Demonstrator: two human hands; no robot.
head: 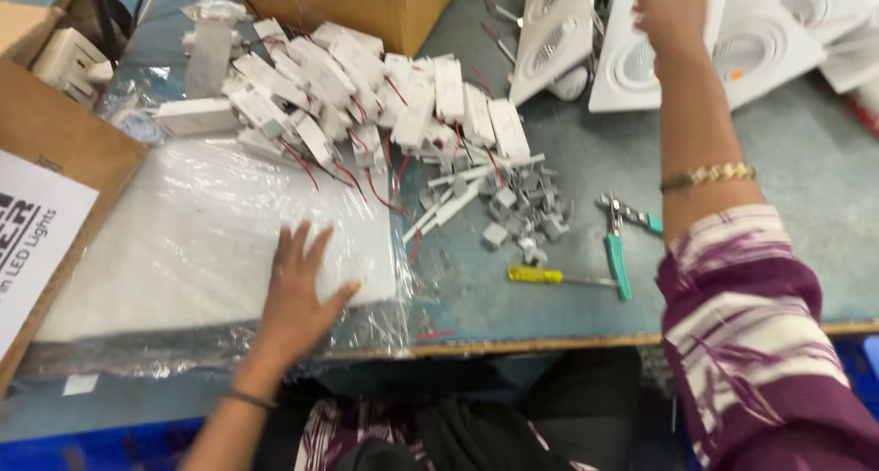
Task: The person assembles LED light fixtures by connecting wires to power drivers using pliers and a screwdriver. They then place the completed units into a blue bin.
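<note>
My left hand (298,292) lies flat, fingers spread, on a stack of clear plastic bags (183,242) at the near left of the worktable. My right hand (671,9) reaches to the far right and rests on a white square light fitting (632,64); its fingers are cut off by the frame's top edge, so its grip is unclear. A gold bracelet (707,175) sits on that forearm.
A heap of white driver boxes with red wires (366,96) fills the table's middle back. Small grey connectors (522,210), green-handled pliers (618,247) and a yellow screwdriver (549,276) lie nearer. Cardboard boxes stand at left (55,151) and back (366,4). More white fittings (787,32) are piled far right.
</note>
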